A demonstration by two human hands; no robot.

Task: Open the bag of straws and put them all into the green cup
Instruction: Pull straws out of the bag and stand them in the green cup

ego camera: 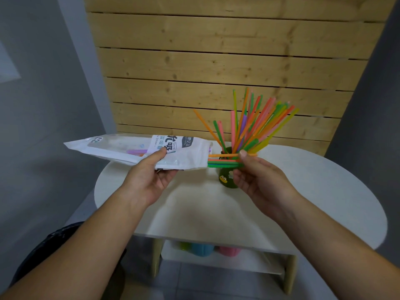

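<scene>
Lower shelf (pixel 216 259): under the tabletop, nearest the person; three blurred cups stand in a row on it, one green (pixel 184 245), one blue (pixel 202 249), one pink (pixel 229 250).
Table (pixel 194 213): white with a rounded rim; its near half is bare, with room on both sides of the cup.
Left hand (pixel 149 180): grips the bag with the thumb on top and the fingers curled beneath.
Bag (pixel 121 148): one white pouch, held roughly level above the table's left rim, mouth facing right toward the cup; a purple and an orange straw show through its window.
Right hand (pixel 262 182): pinches the drawn straws between the thumb above and curled fingers below; it hides the cup's right side.
Drawn straws (pixel 223 163): a small bunch, orange, green and blue, too close together to count; they lie level from the bag's mouth across the front of the cup.
Green cup (pixel 226 181): one, upright at mid-table, between the two hands, a cartoon sticker on its front.
Straws in cup (pixel 255 126): many, fanned up and to the right, too crowded to count.
Slatted wall (pixel 216 61): pale wood, right behind the table's far edge.
</scene>
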